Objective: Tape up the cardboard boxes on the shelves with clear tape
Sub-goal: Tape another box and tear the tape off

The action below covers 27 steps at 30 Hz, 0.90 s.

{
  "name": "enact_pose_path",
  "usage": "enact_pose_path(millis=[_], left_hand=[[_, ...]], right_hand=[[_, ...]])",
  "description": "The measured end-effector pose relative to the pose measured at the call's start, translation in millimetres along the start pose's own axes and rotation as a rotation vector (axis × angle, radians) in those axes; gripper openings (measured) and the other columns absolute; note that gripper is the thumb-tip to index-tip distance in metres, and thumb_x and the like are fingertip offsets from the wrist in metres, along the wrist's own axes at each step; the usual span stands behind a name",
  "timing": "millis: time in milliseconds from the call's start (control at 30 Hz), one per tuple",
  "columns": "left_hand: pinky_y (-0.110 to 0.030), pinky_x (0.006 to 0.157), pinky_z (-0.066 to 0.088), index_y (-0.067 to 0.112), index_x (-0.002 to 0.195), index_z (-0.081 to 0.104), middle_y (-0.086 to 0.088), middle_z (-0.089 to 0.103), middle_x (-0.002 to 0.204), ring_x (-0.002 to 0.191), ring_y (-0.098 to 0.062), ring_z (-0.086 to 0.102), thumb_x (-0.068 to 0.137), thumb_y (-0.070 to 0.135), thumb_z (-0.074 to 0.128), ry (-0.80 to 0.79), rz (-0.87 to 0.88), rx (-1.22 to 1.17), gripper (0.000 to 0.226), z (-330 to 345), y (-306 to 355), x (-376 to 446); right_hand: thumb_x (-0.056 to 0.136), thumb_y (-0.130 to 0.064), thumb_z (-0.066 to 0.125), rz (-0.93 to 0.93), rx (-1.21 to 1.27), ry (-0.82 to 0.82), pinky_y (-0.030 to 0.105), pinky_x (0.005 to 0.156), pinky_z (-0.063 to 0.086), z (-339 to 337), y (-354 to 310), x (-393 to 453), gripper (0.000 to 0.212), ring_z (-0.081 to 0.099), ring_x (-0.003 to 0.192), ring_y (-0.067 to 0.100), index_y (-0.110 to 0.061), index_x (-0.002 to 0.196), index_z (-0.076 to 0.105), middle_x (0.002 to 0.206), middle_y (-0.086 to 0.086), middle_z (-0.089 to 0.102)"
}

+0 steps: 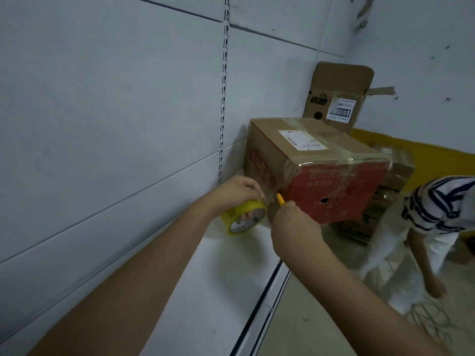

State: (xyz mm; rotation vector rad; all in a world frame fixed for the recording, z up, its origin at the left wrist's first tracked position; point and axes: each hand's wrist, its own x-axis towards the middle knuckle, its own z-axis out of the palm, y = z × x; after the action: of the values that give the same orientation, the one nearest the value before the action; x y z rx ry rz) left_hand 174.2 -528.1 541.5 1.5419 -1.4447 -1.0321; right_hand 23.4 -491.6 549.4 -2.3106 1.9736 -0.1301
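A brown and red cardboard box (pixel 316 165) stands on the white shelf (pixel 205 265), its top and near corner covered with clear tape. My left hand (pixel 239 191) grips a yellowish roll of clear tape (pixel 243 218) just left of the box's near corner, fingers through the core. A short strip of tape runs from the roll to the box. My right hand (pixel 293 227) holds a yellow cutter (pixel 280 199) whose tip points up at that strip, close to the corner. Behind stands a second, open cardboard box (pixel 334 96) with a barcode label.
White shelf back panels (pixel 115 111) with a slotted upright fill the left. Another person (pixel 437 214) in a striped top bends over at the right, beside stacked goods and a yellow wall band. The shelf's front edge runs diagonally below my arms.
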Motion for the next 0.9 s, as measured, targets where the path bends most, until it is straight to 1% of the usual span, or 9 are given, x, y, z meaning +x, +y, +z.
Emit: enact_pose_path(millis=[133,200,267,367,433,500,633,800,900], left_hand=[[-0.02,0.042,0.048,0.005,0.091,0.069,-0.015,0.068,0.075,0.055,-0.022,0.062,0.095,0.014,0.063,0.067,-0.047,-0.077,0.011,-3.8,-15.5,-6.8],[-0.02,0.047,0.05,0.003,0.093,0.071,-0.017,0.069,0.077,0.061,-0.023,0.064,0.093,0.015,0.066,0.148,-0.035,-0.078,0.013,-8.0,-17.5,-6.6],[-0.023,0.045,0.05,0.003,0.091,0.067,-0.018,0.065,0.065,0.052,-0.023,0.062,0.093,0.014,0.066,0.227,-0.019,-0.159,0.011,-5.1,-11.6,-5.2],[-0.029,0.044,0.052,0.011,0.081,0.059,-0.019,0.061,0.061,0.041,-0.027,0.061,0.096,0.011,0.064,0.415,0.055,-0.349,0.015,7.1,2.8,-3.8],[-0.028,0.049,0.053,0.018,0.08,0.058,-0.011,0.069,0.067,0.05,-0.028,0.069,0.096,0.014,0.062,0.571,0.165,-0.327,0.017,19.5,14.4,-6.8],[-0.024,0.055,0.054,0.024,0.084,0.059,0.002,0.072,0.065,0.056,-0.018,0.072,0.096,0.02,0.061,0.734,0.245,-0.198,0.013,36.4,24.1,-11.7],[-0.036,0.063,0.053,0.029,0.091,0.06,0.007,0.071,0.078,0.072,-0.017,0.069,0.094,0.037,0.059,0.99,0.351,0.07,0.008,70.8,42.0,-10.4],[-0.028,0.056,0.04,0.027,0.097,0.062,0.005,0.067,0.083,0.072,-0.019,0.062,0.096,0.034,0.06,1.055,0.342,0.161,0.008,101.6,47.8,3.7],[-0.016,0.055,0.032,0.021,0.105,0.063,0.017,0.055,0.082,0.075,-0.001,0.051,0.098,0.03,0.059,1.113,0.304,0.1,0.011,118.4,50.0,4.9]], right_hand=[[0.103,-0.014,0.042,-0.141,0.028,0.004,0.031,0.067,0.041,5.9,10.4,-7.4,0.012,0.065,0.094,0.028,-0.01,0.114,0.043,0.109,0.009,0.063],[0.105,-0.034,0.039,-0.27,0.119,0.112,0.033,0.055,0.037,-2.4,23.3,-13.4,0.017,0.057,0.072,0.028,-0.017,0.103,0.039,0.091,0.006,0.061],[0.101,-0.046,0.043,-0.289,0.25,0.298,0.035,0.054,0.041,-18.7,39.9,-6.6,0.026,0.052,0.062,0.026,-0.02,0.097,0.04,0.077,0.0,0.056],[0.099,-0.037,0.052,-0.196,0.51,0.614,0.039,0.058,0.054,-43.9,73.6,28.1,0.015,0.06,0.066,0.017,-0.022,0.099,0.053,0.079,-0.005,0.058],[0.1,-0.024,0.053,-0.112,0.568,0.786,0.029,0.062,0.047,-54.3,102.4,55.2,0.01,0.057,0.075,0.016,-0.015,0.102,0.057,0.091,-0.001,0.056],[0.101,-0.018,0.051,-0.031,0.587,0.877,0.025,0.062,0.035,-57.1,133.2,79.2,0.01,0.05,0.079,0.018,-0.009,0.098,0.055,0.095,0.006,0.053],[0.101,-0.021,0.049,0.12,0.772,0.87,0.027,0.057,0.031,-50.5,172.7,111.4,0.022,0.047,0.065,0.017,-0.009,0.083,0.05,0.078,0.006,0.051],[0.101,-0.02,0.053,0.173,0.923,0.732,0.013,0.051,0.032,-36.2,185.5,124.2,0.021,0.043,0.059,0.007,-0.009,0.083,0.054,0.07,0.0,0.05],[0.1,-0.024,0.055,0.116,0.919,0.712,0.011,0.053,0.036,-33.3,191.6,131.9,0.026,0.046,0.058,0.011,-0.008,0.08,0.057,0.069,0.006,0.054]])
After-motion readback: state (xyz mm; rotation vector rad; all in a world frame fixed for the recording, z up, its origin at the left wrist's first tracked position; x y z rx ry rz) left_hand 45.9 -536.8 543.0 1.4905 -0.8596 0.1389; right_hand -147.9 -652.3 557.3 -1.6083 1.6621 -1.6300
